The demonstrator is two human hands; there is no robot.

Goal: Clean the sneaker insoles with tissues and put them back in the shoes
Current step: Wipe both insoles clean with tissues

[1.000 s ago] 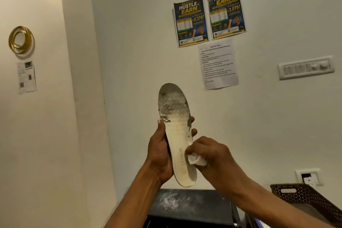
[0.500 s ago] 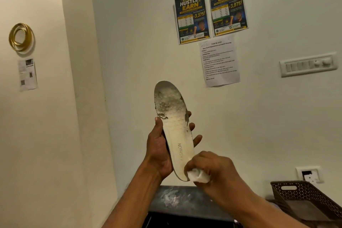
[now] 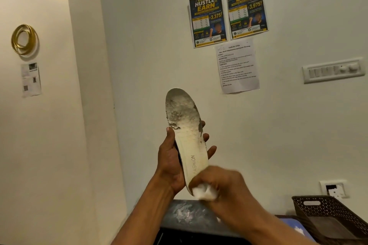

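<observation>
the left hand (image 3: 171, 162) grips the insole (image 3: 188, 139) upright in front of the wall, thumb on its near edge, fingers curled behind. the toe end is grey with dirt. the right hand (image 3: 223, 183) pinches a wadded tissue (image 3: 204, 193) against the heel end. a basket (image 3: 330, 217) sits low to the right of the hands.

A dark bench (image 3: 185, 216) smeared with white dust lies at six o'clock. At four o'clock stands a brown basket (image 3: 326, 215), with a blue item (image 3: 291, 226) beside it.
</observation>
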